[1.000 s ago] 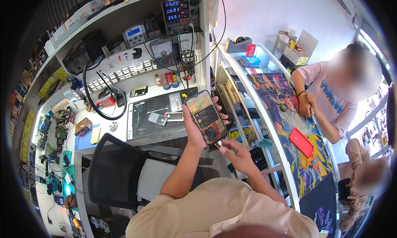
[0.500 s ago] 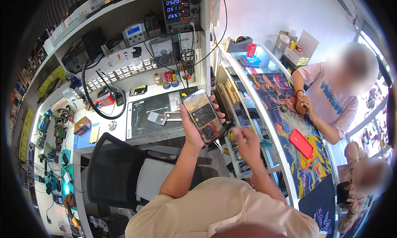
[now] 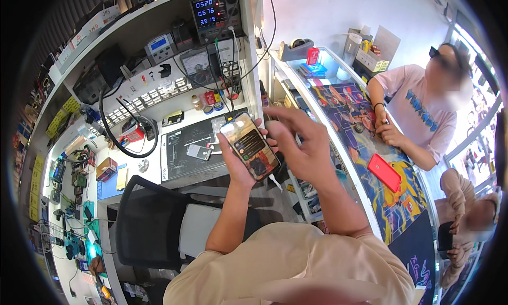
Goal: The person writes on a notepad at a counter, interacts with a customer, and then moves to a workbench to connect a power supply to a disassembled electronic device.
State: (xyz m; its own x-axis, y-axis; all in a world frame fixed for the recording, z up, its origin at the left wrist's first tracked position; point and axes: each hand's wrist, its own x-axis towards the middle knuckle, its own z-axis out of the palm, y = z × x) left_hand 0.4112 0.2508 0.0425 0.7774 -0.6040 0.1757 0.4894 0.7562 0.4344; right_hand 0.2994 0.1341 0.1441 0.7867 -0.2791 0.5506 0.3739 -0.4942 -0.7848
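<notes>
A smartphone [image 3: 251, 147] with a lit screen rests tilted in my left hand [image 3: 239, 168], whose fingers wrap round its edges. On the screen a dark panel of notices covers a picture background. A white cable [image 3: 275, 182] hangs at the phone's lower end. To the right of the phone hovers my right hand [image 3: 307, 149], holding nothing that I can see. Its thumb and fingers are bent and apart, slightly blurred, and do not visibly touch the phone. Behind the phone, a small phone part [image 3: 199, 152] lies on a dark work mat [image 3: 185, 138].
A black office chair [image 3: 151, 220] stands left of me by the workbench. The bench holds a power supply [image 3: 216, 15] with a lit display and a coiled black hose [image 3: 101, 119]. On the right counter lies a red phone case [image 3: 384, 172]; a person [image 3: 423, 104] leans there.
My right hand has risen from beside the phone's lower end to its upper right, and its fingers have spread. The phone stays in my left hand. The power supply's readout differs.
</notes>
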